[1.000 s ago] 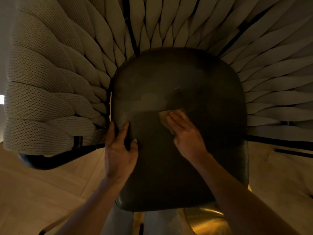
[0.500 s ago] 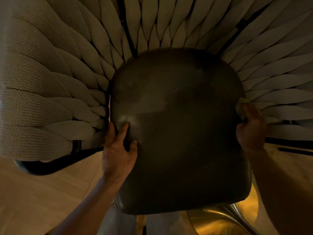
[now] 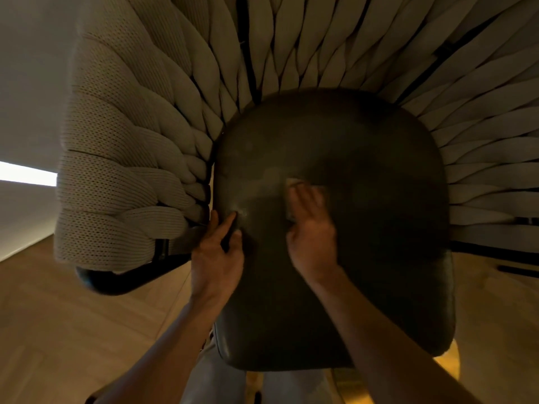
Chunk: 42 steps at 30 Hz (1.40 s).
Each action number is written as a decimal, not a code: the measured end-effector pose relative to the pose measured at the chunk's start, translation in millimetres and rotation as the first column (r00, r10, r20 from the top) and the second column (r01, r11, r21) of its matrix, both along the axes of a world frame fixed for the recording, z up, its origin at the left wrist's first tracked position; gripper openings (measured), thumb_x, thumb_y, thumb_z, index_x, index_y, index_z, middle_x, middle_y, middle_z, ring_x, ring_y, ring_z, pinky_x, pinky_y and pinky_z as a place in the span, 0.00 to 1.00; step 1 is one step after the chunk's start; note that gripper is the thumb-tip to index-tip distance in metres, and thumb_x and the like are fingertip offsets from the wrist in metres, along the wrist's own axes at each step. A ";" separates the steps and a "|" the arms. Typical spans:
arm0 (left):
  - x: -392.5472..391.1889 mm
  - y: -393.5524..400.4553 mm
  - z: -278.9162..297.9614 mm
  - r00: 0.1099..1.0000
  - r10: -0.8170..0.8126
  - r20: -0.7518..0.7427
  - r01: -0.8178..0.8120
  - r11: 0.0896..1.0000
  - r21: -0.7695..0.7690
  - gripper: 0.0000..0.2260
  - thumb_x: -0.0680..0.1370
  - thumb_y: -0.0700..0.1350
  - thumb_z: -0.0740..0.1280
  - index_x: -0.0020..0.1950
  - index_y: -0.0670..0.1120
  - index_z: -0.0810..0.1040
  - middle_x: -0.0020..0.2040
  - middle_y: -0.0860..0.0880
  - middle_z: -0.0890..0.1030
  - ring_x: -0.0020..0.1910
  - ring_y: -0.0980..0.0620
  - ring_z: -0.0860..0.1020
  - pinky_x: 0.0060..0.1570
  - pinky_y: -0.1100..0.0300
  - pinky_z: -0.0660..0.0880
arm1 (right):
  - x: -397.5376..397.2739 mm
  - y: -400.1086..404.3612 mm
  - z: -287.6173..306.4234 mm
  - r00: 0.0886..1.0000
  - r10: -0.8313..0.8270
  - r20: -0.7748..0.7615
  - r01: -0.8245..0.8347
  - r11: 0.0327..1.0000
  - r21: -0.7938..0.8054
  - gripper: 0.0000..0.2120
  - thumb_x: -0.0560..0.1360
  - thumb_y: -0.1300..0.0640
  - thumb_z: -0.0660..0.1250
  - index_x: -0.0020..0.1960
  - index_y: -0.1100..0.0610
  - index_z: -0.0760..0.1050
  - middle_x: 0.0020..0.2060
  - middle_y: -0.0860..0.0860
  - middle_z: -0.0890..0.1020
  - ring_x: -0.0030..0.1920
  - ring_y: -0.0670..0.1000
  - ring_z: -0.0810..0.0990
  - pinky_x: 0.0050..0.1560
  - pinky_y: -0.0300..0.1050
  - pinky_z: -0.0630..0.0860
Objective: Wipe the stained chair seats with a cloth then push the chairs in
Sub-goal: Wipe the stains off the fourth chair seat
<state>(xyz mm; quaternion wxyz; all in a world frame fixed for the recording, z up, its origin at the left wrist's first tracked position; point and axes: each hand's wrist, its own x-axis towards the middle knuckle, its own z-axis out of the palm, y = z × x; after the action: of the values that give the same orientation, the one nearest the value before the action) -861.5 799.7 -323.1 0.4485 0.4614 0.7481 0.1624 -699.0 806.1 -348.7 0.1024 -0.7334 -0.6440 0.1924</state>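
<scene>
Wood floor [image 3: 73,316], dark seat [image 3: 364,258], R hand [image 3: 312,237] pressing cloth [image 3: 291,185]

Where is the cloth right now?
In the head view, the cloth lies mid-seat on the dark chair seat, under the right hand's fingers.

The dark olive-brown, smooth leather-like chair seat [image 3: 364,228] fills the centre and right of the frame, seen from straight above; it's a rounded-corner cushion, wider toward the bottom edge, with a slightly glossy front rim at lower centre. A paler, hazy smudge can be made out on its left-centre part. A small, pale beige folded cloth [image 3: 294,196] is laid flat on the seat just right of that smudge, mostly covered from below, so only its upper and left edges are seen; it looks motion-blurred.
</scene>
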 end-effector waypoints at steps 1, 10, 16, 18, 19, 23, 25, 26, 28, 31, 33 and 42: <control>-1.4 0.8 -0.1 0.998 0.054 0.028 -0.055 0.999 0.004 0.18 0.81 0.45 0.62 0.70 0.55 0.71 0.74 0.49 0.67 0.73 0.51 0.65 0.70 0.59 0.62 | -19.5 1.3 -0.2 0.998 0.057 -0.015 -0.056 0.998 0.026 0.31 0.66 0.58 0.54 0.69 0.61 0.70 0.68 0.56 0.73 0.70 0.61 0.68 0.71 0.52 0.63; 6.9 10.1 5.0 0.865 0.436 0.248 -0.447 0.894 -0.010 0.19 0.84 0.53 0.52 0.73 0.52 0.68 0.71 0.51 0.71 0.69 0.55 0.69 0.70 0.56 0.65 | -100.2 16.5 -16.7 0.911 0.407 -0.060 -0.396 0.908 0.138 0.19 0.77 0.55 0.58 0.63 0.61 0.76 0.62 0.58 0.78 0.66 0.57 0.72 0.69 0.52 0.66; 15.3 8.7 7.2 0.995 0.087 0.053 -0.092 0.991 0.094 0.22 0.83 0.55 0.48 0.75 0.52 0.65 0.75 0.50 0.65 0.72 0.57 0.62 0.64 0.68 0.56 | -49.7 18.8 -12.0 0.936 0.350 0.023 -0.350 0.924 0.155 0.19 0.74 0.60 0.58 0.63 0.59 0.77 0.62 0.54 0.79 0.67 0.58 0.72 0.68 0.48 0.67; 17.2 10.7 2.4 0.999 -0.011 -0.043 0.015 0.997 0.081 0.23 0.81 0.57 0.49 0.74 0.53 0.65 0.77 0.47 0.60 0.76 0.50 0.58 0.67 0.65 0.53 | -21.2 19.1 -7.6 0.947 0.314 0.073 -0.322 0.934 0.154 0.24 0.70 0.60 0.54 0.63 0.59 0.77 0.61 0.54 0.79 0.66 0.59 0.73 0.66 0.47 0.69; 17.9 11.7 -0.4 0.995 -0.051 -0.088 0.056 0.996 0.064 0.23 0.81 0.57 0.52 0.75 0.54 0.65 0.78 0.46 0.58 0.76 0.48 0.56 0.69 0.62 0.53 | -4.7 18.7 -6.0 0.950 0.294 0.100 -0.307 0.940 0.147 0.25 0.68 0.61 0.56 0.63 0.60 0.77 0.62 0.54 0.79 0.66 0.59 0.73 0.66 0.47 0.70; 18.6 12.5 -9.8 0.953 -0.176 -0.247 0.186 0.982 0.017 0.27 0.78 0.56 0.64 0.76 0.55 0.62 0.78 0.45 0.55 0.76 0.42 0.56 0.70 0.48 0.61 | 63.5 12.9 -4.4 0.969 0.200 0.147 -0.212 0.974 0.076 0.35 0.59 0.68 0.73 0.67 0.62 0.73 0.65 0.57 0.75 0.68 0.62 0.70 0.68 0.54 0.64; 17.0 11.3 -13.1 0.935 -0.201 -0.291 0.222 0.974 0.040 0.28 0.77 0.56 0.66 0.75 0.54 0.63 0.78 0.43 0.56 0.75 0.40 0.58 0.69 0.47 0.62 | 94.1 9.4 -1.1 0.982 0.133 0.131 -0.138 0.990 0.029 0.37 0.61 0.70 0.73 0.69 0.62 0.70 0.68 0.57 0.72 0.71 0.62 0.66 0.69 0.52 0.61; 15.8 10.6 -14.9 0.924 -0.217 -0.314 0.245 0.968 0.050 0.29 0.76 0.56 0.67 0.75 0.53 0.63 0.77 0.42 0.57 0.75 0.40 0.58 0.69 0.46 0.63 | 109.3 7.7 -0.8 0.986 0.095 0.139 -0.096 0.995 -0.002 0.37 0.63 0.70 0.73 0.71 0.61 0.68 0.70 0.56 0.70 0.72 0.61 0.63 0.70 0.51 0.60; 13.6 9.2 -18.1 0.903 -0.245 -0.352 0.280 0.959 0.053 0.30 0.75 0.56 0.68 0.75 0.53 0.64 0.77 0.41 0.59 0.74 0.39 0.59 0.67 0.44 0.64 | 139.0 3.5 0.0 0.986 0.014 0.167 -0.007 0.999 -0.045 0.36 0.68 0.70 0.70 0.73 0.58 0.64 0.72 0.54 0.66 0.74 0.60 0.58 0.71 0.54 0.60; 12.5 9.9 -20.3 0.898 -0.239 -0.369 0.275 0.960 0.046 0.30 0.75 0.57 0.69 0.75 0.53 0.64 0.77 0.42 0.59 0.74 0.39 0.59 0.66 0.45 0.66 | 179.2 0.0 2.7 0.973 -0.118 0.197 0.130 0.990 -0.049 0.35 0.69 0.72 0.68 0.73 0.59 0.63 0.73 0.55 0.65 0.74 0.60 0.57 0.70 0.59 0.63; 12.7 9.5 -20.7 0.900 -0.224 -0.373 0.265 0.962 0.062 0.30 0.74 0.56 0.70 0.74 0.53 0.66 0.76 0.41 0.60 0.74 0.39 0.60 0.66 0.45 0.66 | 198.6 -0.5 3.1 0.960 -0.186 0.208 0.197 0.980 -0.032 0.34 0.69 0.73 0.67 0.73 0.60 0.64 0.72 0.57 0.66 0.74 0.61 0.59 0.71 0.58 0.63; 13.7 13.6 -17.8 0.884 -0.236 -0.403 0.254 0.967 -0.010 0.32 0.72 0.58 0.71 0.74 0.56 0.66 0.77 0.45 0.61 0.74 0.40 0.61 0.64 0.45 0.68 | 217.7 12.1 -9.5 0.880 -0.460 0.116 0.443 0.885 0.146 0.29 0.68 0.74 0.61 0.68 0.66 0.70 0.66 0.63 0.72 0.67 0.65 0.69 0.68 0.56 0.66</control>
<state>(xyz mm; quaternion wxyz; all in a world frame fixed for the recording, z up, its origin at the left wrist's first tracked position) -847.9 813.3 -340.9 0.2924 0.5850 0.7562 0.0224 -481.4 818.2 -358.2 0.1384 -0.8683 -0.4710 0.0712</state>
